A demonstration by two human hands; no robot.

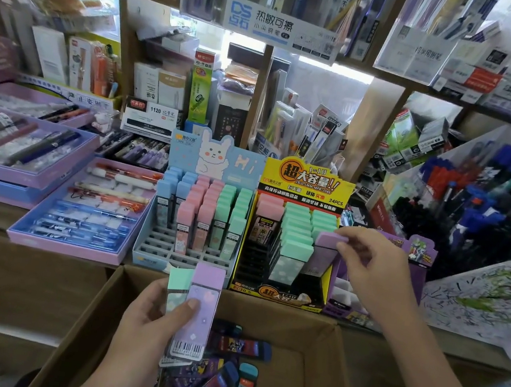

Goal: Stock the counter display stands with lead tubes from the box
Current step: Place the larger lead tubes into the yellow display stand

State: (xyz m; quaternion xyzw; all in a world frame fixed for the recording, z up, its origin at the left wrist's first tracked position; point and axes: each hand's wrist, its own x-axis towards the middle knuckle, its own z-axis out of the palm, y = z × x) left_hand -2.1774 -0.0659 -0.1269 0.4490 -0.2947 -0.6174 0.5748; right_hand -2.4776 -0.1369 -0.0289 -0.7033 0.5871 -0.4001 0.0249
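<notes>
My left hand (pixel 141 325) grips a small stack of lead tubes over the cardboard box (pixel 88 327): a purple tube (pixel 201 308) in front, a mint one (pixel 179 284) behind it. My right hand (pixel 372 267) pinches the cap of another purple tube (pixel 324 253), which stands in the right column of the yellow-and-black display stand (pixel 302 180), beside rows of mint tubes (pixel 296 236) and pink ones (pixel 270 208). Several dark, printed tubes (pixel 238 346) lie loose in the box.
A light-blue rabbit stand (pixel 152 254) to the left holds blue, pink and mint tubes, with bare slots in front. Purple pen trays (pixel 42 237) lie further left. A purple stand (pixel 418 250) sits behind my right hand. Pen racks crowd the right; shelves of stationery rise behind.
</notes>
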